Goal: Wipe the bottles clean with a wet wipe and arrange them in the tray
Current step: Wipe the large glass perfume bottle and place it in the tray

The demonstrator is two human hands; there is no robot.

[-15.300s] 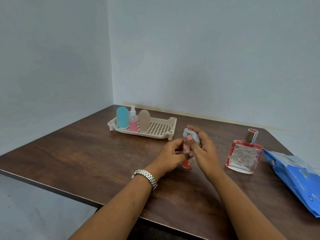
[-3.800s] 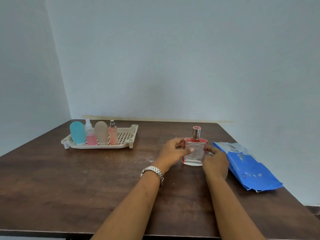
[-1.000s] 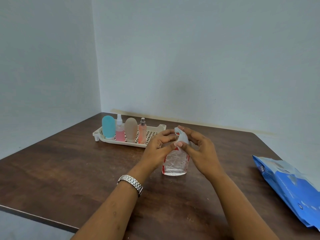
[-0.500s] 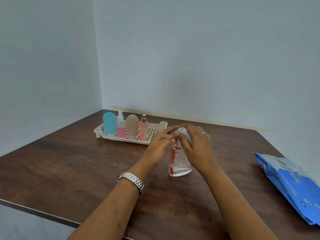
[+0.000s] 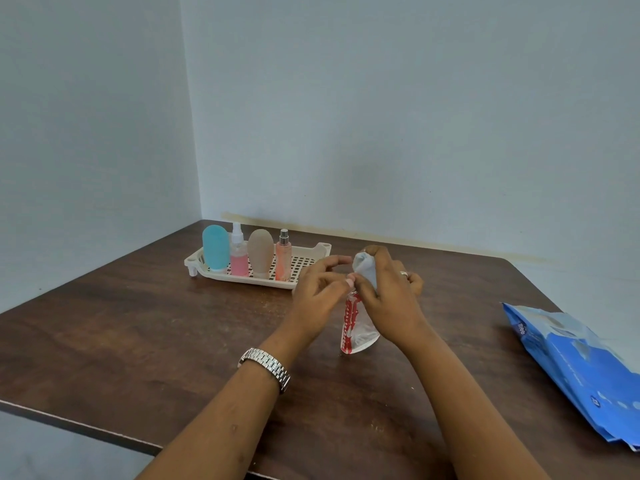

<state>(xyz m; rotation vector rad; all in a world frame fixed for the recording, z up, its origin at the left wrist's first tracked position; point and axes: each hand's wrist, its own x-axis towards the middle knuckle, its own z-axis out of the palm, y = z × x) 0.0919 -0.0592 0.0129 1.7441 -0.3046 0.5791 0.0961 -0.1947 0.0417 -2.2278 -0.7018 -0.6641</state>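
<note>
Matt wooden table (image 5: 138, 341), perforated plastic tray (image 5: 308, 263)

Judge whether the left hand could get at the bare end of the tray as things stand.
Probably yes: the left hand is close beside the tray, at its bare end, and nothing stands between them.

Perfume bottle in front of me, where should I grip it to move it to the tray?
Probably pinch the perfume bottle low down across its broad flat faces, from the left at the narrow red edge; the right hand and wipe cover the cap.
</note>
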